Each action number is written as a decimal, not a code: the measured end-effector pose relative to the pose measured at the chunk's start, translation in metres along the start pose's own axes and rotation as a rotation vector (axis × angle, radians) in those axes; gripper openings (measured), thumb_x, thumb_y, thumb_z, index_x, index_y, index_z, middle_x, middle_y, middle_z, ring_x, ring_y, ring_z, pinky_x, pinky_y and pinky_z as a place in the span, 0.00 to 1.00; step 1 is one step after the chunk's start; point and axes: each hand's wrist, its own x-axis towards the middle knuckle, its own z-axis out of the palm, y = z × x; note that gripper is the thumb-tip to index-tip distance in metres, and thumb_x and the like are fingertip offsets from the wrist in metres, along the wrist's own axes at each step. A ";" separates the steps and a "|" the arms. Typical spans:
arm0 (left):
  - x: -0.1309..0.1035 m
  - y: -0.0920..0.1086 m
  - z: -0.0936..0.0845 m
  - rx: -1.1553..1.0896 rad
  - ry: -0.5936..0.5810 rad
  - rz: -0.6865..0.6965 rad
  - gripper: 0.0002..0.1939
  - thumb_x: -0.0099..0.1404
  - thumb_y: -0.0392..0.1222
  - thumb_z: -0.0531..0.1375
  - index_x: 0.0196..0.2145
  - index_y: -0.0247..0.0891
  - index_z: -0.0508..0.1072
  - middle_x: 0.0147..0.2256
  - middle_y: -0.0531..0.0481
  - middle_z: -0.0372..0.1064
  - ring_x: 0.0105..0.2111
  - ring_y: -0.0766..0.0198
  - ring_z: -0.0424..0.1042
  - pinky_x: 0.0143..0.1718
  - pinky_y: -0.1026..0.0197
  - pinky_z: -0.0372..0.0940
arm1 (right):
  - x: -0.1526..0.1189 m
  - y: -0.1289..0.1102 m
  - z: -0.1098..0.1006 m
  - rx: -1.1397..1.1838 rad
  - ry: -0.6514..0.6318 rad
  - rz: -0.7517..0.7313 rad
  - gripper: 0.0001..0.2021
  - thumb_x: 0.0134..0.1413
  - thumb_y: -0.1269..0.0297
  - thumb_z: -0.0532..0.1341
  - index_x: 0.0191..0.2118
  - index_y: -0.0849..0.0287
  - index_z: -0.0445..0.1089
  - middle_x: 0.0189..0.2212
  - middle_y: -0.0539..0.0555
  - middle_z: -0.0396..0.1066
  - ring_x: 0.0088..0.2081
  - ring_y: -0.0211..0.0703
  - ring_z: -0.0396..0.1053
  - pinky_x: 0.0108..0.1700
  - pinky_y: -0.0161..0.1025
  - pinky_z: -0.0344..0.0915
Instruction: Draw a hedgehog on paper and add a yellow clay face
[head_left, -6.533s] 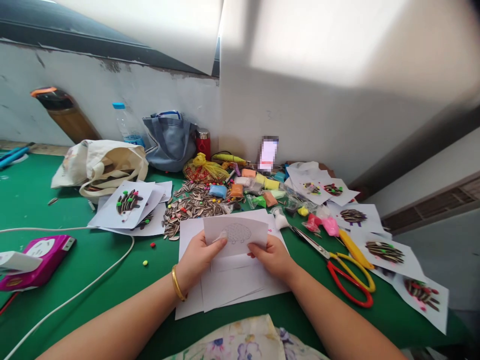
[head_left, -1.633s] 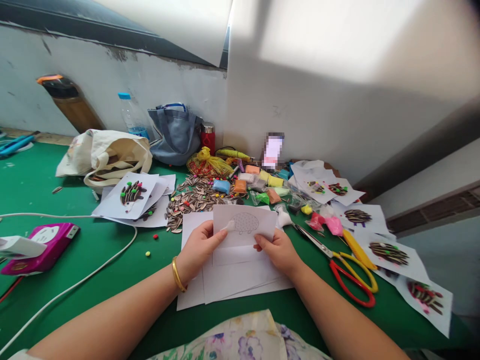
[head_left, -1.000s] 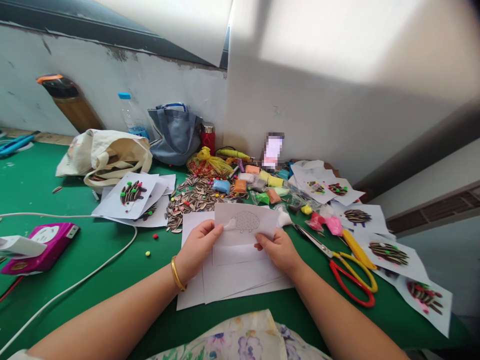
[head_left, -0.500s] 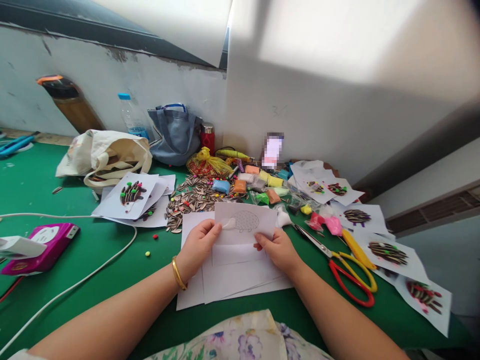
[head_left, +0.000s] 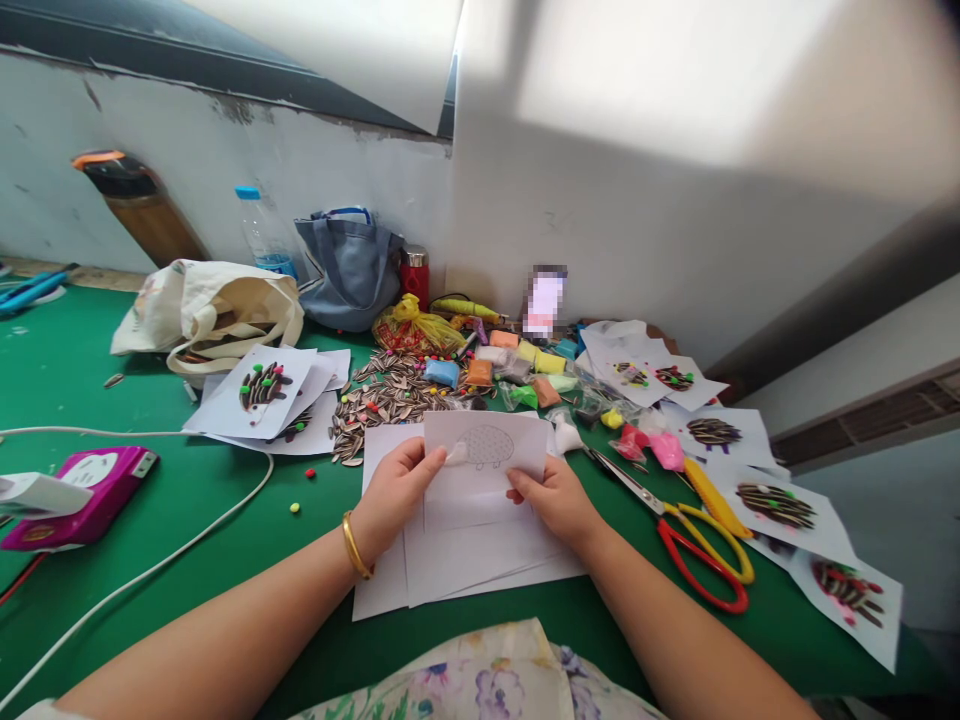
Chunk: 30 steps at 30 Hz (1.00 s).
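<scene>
Between my two hands is a white sheet of paper (head_left: 480,480) with a pencil-like drawing of a hedgehog (head_left: 491,446), its body dotted. A whitish patch (head_left: 456,453) covers the drawing's left end, by my left thumb. My left hand (head_left: 397,490), with a gold bangle on the wrist, pinches the sheet's left edge. At the lower right edge my right hand (head_left: 553,500) grips it, thumb on top. Beneath lie more white sheets (head_left: 480,570). Just beyond the paper spreads a heap of striped sunflower seeds (head_left: 390,400) with small coloured balls.
Scissors (head_left: 667,520) with red and yellow handles lie right of my hand, near seed-covered hedgehog pictures (head_left: 776,507). Packets of coloured clay (head_left: 480,373) sit behind the sheet. A cable (head_left: 217,525) and a purple power adapter (head_left: 82,495) are at left; bags (head_left: 352,265) stand behind.
The held sheet has shifted slightly left and tilted down a little. Both hands keep their hold in nearly the same spots.
</scene>
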 end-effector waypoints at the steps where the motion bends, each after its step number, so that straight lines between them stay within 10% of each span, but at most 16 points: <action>1: 0.000 -0.001 0.000 -0.019 -0.002 -0.008 0.23 0.59 0.59 0.63 0.42 0.36 0.73 0.41 0.45 0.75 0.41 0.54 0.73 0.44 0.56 0.66 | 0.000 0.000 0.000 0.003 -0.012 -0.001 0.14 0.50 0.53 0.64 0.35 0.60 0.71 0.31 0.53 0.73 0.28 0.42 0.73 0.32 0.38 0.71; 10: 0.004 -0.004 -0.004 0.074 0.036 -0.016 0.21 0.60 0.57 0.62 0.40 0.36 0.73 0.37 0.47 0.73 0.37 0.57 0.72 0.39 0.58 0.67 | 0.003 -0.002 -0.004 0.002 0.044 -0.061 0.14 0.55 0.54 0.60 0.41 0.58 0.70 0.29 0.51 0.72 0.28 0.40 0.68 0.29 0.35 0.69; 16: 0.006 -0.003 -0.014 0.456 0.267 0.334 0.18 0.64 0.48 0.59 0.50 0.39 0.67 0.48 0.43 0.67 0.48 0.56 0.68 0.48 0.54 0.65 | 0.004 -0.006 -0.010 -0.235 0.089 -0.110 0.13 0.56 0.61 0.58 0.45 0.57 0.71 0.37 0.52 0.76 0.39 0.47 0.72 0.40 0.38 0.68; 23: -0.011 0.001 -0.001 0.929 -0.466 0.733 0.13 0.67 0.42 0.57 0.49 0.42 0.74 0.44 0.43 0.75 0.45 0.54 0.71 0.50 0.50 0.65 | 0.001 -0.008 -0.013 -0.617 0.067 -0.146 0.17 0.56 0.65 0.56 0.51 0.54 0.70 0.40 0.52 0.76 0.38 0.46 0.71 0.41 0.37 0.64; 30: -0.023 -0.015 0.016 1.058 -0.680 0.854 0.16 0.68 0.39 0.55 0.52 0.38 0.72 0.51 0.41 0.73 0.52 0.53 0.72 0.55 0.51 0.65 | 0.000 -0.014 -0.020 -0.884 -0.016 -0.132 0.14 0.61 0.55 0.55 0.39 0.56 0.73 0.22 0.48 0.70 0.25 0.40 0.65 0.29 0.35 0.56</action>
